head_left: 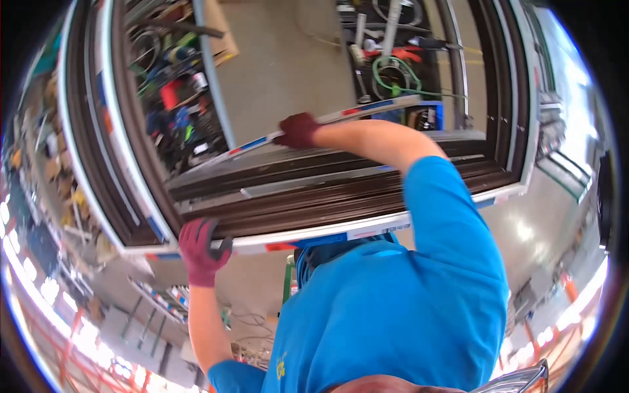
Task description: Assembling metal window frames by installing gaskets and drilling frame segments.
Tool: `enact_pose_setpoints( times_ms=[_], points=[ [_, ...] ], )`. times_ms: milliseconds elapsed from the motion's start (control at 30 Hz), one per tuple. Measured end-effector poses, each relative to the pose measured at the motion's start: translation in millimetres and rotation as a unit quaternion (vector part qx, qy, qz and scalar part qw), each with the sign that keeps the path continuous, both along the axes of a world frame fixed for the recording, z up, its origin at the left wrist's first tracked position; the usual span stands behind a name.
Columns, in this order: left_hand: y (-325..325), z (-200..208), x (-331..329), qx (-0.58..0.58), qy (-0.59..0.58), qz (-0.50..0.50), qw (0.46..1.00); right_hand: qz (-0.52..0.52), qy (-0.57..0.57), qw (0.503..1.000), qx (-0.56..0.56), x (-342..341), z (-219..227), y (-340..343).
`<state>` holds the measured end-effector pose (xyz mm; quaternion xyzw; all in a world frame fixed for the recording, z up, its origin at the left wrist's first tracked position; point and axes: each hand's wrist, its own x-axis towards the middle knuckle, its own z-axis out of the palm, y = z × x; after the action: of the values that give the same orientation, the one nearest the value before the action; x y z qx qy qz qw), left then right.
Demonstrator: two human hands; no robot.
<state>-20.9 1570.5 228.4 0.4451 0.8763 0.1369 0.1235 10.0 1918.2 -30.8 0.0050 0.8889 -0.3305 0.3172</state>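
A large dark brown window or door frame (314,208) with white, taped outer edges spreads in front of me. My left hand (203,252), in a maroon glove, is closed over its near edge toward the left corner. Farther in, my right hand (298,130), gloved alike, grips a long, thin profile strip (367,109) with red and blue patches. That strip runs at a slant across the frame's opening, its right end farther from me than its left. The right palm and fingertips are partly hidden.
Through the opening I see a tool shelf (173,85) crowded with tools at left. At right are a coiled green hose (380,75) and a blue bin (430,115). A green-edged rack (565,171) stands off to the right.
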Motion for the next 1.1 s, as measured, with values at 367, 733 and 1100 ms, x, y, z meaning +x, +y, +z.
enact_pose_setpoints(
  times_ms=[367,733,1100],
  points=[
    [12,-6,-2,0.003,-0.017,-0.003,1.000,0.026,-0.038,0.999,-0.006,-32,-126,-49],
    [4,3,-7,0.012,-0.010,-0.001,1.000,0.061,-0.011,0.993,0.104,-32,-123,-11],
    [-6,5,22,0.148,0.005,-0.015,0.989,0.017,0.174,0.980,0.098,83,121,80]
  ],
)
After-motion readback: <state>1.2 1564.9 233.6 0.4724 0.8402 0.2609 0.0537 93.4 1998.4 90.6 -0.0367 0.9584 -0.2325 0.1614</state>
